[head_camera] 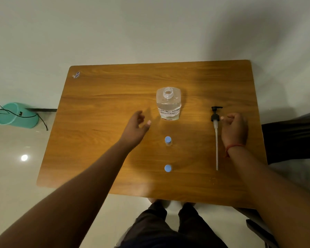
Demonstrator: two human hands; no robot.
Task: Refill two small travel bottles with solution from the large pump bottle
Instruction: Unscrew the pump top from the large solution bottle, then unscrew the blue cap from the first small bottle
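The large clear bottle (168, 104) stands uncapped at the middle of the wooden table (100, 108), with a handwritten label on its front. Its black pump head with a long white tube (216, 138) lies flat to the right. Two small travel bottles with blue caps stand in a line in front of the large bottle, one nearer to it (168, 140) and one closer to me (167, 168). My left hand (135, 129) hovers open just left of the large bottle, holding nothing. My right hand (233, 130) rests beside the pump head with fingers loosely curled, fingertips close to it.
A teal bucket (16, 115) lies on the floor at the left with a black cable across it. A small sticker (76, 75) marks the table's far left corner. A dark chair or cloth (292, 138) sits at the right edge. My legs show below the table's front edge.
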